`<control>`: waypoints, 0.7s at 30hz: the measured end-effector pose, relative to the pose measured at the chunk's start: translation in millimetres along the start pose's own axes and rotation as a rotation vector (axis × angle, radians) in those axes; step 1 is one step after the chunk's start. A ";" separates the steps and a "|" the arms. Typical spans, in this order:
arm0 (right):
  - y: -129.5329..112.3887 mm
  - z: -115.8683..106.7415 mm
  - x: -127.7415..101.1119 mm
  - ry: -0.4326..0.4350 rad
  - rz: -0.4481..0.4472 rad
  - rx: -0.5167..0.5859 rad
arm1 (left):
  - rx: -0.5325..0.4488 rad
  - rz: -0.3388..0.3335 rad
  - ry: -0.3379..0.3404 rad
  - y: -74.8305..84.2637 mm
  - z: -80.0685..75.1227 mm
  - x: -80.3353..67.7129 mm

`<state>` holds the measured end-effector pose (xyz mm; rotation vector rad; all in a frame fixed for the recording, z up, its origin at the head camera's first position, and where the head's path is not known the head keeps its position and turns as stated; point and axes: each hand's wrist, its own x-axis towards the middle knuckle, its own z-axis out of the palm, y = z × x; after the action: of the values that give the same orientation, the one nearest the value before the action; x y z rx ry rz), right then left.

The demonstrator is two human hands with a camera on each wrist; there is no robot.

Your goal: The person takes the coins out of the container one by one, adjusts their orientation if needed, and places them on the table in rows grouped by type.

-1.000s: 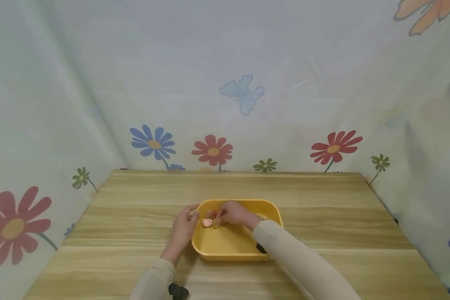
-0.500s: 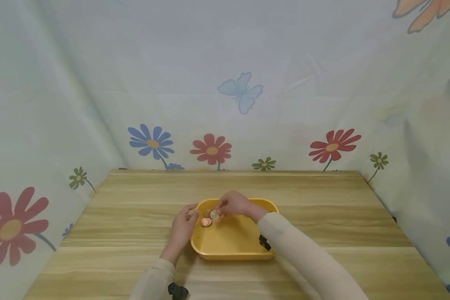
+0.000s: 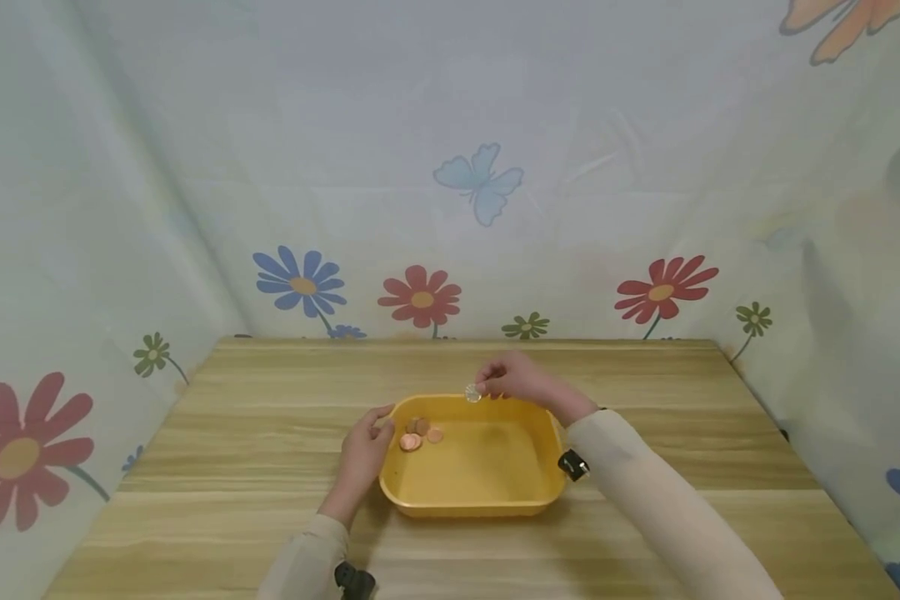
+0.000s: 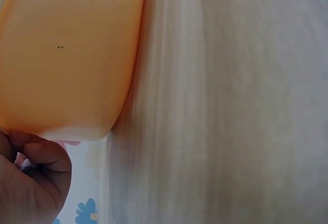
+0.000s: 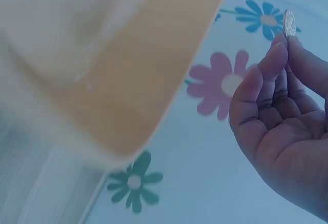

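A silver coin [image 3: 473, 393], its markings too small to read, is pinched between the right hand's [image 3: 521, 379] thumb and finger, against the far rim in the head view. The yellow tray [image 3: 487, 475] holds copper-coloured coins [image 3: 410, 442] at its left end; compared with half a second earlier, the silver coin is farther from them. The left hand [image 3: 362, 454] touches the left rim; whether clamped, one cannot tell.

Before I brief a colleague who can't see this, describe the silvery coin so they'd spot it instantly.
On the wooden table sits a yellow tray. In the head view, near its far rim, the right hand pinches the silvery coin. Unlike the coppery coins in the tray, it is pale and held.
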<state>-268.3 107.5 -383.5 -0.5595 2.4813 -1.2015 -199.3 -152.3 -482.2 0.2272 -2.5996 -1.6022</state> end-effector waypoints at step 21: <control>77.0 -42.7 -58.3 0.149 0.135 0.050 | -0.004 -0.001 -0.020 3.0 -3.9 -1.1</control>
<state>-252.5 207.7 -412.7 -0.2938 2.5564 -1.2908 -197.9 -154.3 -477.7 0.2132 -2.6113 -1.6183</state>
